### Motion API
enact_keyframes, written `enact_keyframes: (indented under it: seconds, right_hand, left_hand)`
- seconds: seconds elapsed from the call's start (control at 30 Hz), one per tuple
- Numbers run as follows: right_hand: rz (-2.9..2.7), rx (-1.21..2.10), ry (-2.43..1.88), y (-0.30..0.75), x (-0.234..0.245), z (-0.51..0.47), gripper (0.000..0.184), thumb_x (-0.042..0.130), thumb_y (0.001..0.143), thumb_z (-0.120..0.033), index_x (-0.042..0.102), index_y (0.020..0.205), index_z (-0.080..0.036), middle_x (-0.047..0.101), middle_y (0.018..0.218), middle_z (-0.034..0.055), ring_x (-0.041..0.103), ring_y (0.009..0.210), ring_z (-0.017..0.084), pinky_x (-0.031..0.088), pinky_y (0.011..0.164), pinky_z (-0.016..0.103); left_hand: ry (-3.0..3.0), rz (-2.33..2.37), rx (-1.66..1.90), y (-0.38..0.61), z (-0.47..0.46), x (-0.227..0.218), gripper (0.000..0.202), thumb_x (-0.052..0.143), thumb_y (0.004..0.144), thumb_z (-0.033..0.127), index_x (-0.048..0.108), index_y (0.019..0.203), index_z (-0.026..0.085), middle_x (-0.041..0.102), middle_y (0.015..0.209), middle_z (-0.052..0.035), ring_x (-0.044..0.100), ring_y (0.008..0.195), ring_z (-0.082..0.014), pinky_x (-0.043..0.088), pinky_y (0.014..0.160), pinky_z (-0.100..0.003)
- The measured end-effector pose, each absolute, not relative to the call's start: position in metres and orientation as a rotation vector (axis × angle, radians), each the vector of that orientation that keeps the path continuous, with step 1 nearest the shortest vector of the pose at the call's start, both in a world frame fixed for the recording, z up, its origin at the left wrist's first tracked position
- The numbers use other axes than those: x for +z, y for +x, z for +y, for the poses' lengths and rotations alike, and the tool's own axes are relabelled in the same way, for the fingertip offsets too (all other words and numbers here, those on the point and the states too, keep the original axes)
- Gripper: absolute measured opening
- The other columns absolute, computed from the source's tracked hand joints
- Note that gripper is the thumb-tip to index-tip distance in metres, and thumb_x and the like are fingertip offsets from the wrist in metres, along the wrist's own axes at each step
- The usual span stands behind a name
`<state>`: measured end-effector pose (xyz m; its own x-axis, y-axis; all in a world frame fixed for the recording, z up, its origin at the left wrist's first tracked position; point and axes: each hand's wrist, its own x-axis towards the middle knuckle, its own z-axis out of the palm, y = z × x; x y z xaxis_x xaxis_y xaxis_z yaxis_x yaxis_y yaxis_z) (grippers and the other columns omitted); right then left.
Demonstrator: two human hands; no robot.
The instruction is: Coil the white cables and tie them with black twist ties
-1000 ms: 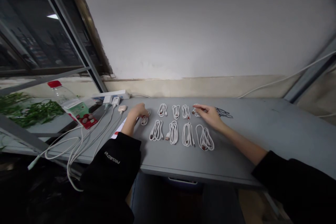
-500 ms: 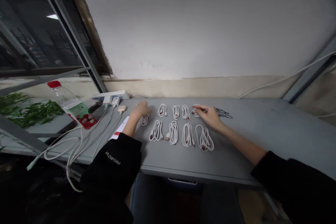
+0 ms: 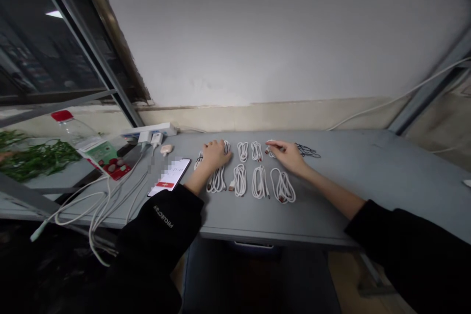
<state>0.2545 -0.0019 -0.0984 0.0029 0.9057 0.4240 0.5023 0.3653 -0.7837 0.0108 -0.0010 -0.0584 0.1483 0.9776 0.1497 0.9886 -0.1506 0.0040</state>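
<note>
Coiled white USB cables lie in two rows on the grey table. My left hand [image 3: 215, 155] reaches over the left part of the back row, fingers spread, partly covering a coiled cable [image 3: 227, 146]. Just left of it, a coil with a dark band [image 3: 199, 159] shows past the hand. At the right end of the back row, my right hand [image 3: 290, 156] has thumb and forefinger closed on a coiled white cable [image 3: 270, 150]. Between the hands are two more back-row coils [image 3: 243, 152]. Nearest the front edge is the other row, including a large loose coil [image 3: 282, 186].
Thin black ties [image 3: 309, 151] lie beyond my right hand. To the left are a phone [image 3: 171, 176], a power strip [image 3: 167, 130] with chargers, a pinkish-white case [image 3: 167, 149], a red-capped bottle [image 3: 71, 130] and trailing white cords [image 3: 97, 211]. A wall stands behind the table [image 3: 368, 176].
My left hand has moved right, from the leftmost coil to the one beside it, and its fingers have spread. My right hand stays at its coil. The view has shifted slightly.
</note>
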Motion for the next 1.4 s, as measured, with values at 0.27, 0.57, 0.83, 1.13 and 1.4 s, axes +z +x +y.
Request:
enact_keyframes:
  seconds: [0.27, 0.57, 0.83, 1.13, 1.4]
  right_hand:
    - [-1.680, 0.467, -1.321, 0.252, -0.094, -0.006, 0.031, 0.054, 0.082, -0.024, 0.075, 0.102, -0.013, 0.073, 0.083, 0.0094, 0.062, 0.071, 0.019, 0.048, 0.069, 0.033]
    - [-1.697, 0.449, -1.286, 0.254, -0.096, -0.005, 0.028, 0.054, 0.083, -0.024, 0.075, 0.099, -0.017, 0.074, 0.082, 0.0072, 0.059, 0.068, 0.017, 0.047, 0.066, 0.032]
    - [-1.702, 0.432, -1.294, 0.254, -0.094, -0.006, 0.027, 0.053, 0.084, -0.024, 0.074, 0.099, -0.016, 0.073, 0.084, 0.0085, 0.062, 0.072, 0.019, 0.049, 0.071, 0.035]
    - [-1.626, 0.472, -1.049, 0.250, -0.089, -0.014, 0.068, 0.044, 0.091, -0.056, 0.031, 0.147, -0.021, 0.064, 0.105, 0.0098, 0.061, 0.071, 0.017, 0.051, 0.063, 0.032]
    - [-1.450, 0.140, -0.931, 0.239, -0.078, -0.041, 0.038, 0.045, 0.092, -0.054, 0.053, 0.115, -0.023, 0.056, 0.072, 0.0004, 0.052, 0.056, 0.015, 0.048, 0.056, 0.031]
  left_hand:
    - [-2.334, -2.093, -0.189, 0.009, 0.006, -0.057, 0.041, 0.054, 0.084, 0.040, 0.060, 0.108, 0.007, 0.065, 0.114, -0.0245, 0.060, 0.110, -0.0367, 0.040, 0.095, -0.048]
    - [-2.374, -2.164, -0.362, 0.005, 0.011, -0.059, 0.024, 0.057, 0.080, 0.024, 0.064, 0.098, 0.010, 0.069, 0.100, -0.0183, 0.065, 0.094, -0.0263, 0.045, 0.074, -0.032]
    - [-2.258, -2.125, -0.705, 0.009, 0.007, -0.048, 0.021, 0.054, 0.081, 0.019, 0.063, 0.100, 0.015, 0.067, 0.105, -0.0113, 0.060, 0.102, -0.0240, 0.044, 0.087, -0.032]
    - [-2.418, -1.084, -1.416, 0.038, -0.016, -0.049, 0.010, 0.056, 0.086, 0.019, 0.057, 0.097, 0.018, 0.066, 0.104, -0.0085, 0.062, 0.095, -0.0175, 0.050, 0.086, -0.033]
    - [-2.707, -0.627, -1.248, 0.072, -0.036, -0.062, 0.022, 0.052, 0.091, 0.023, 0.050, 0.112, 0.017, 0.065, 0.111, -0.0109, 0.063, 0.103, -0.0204, 0.052, 0.087, -0.037]
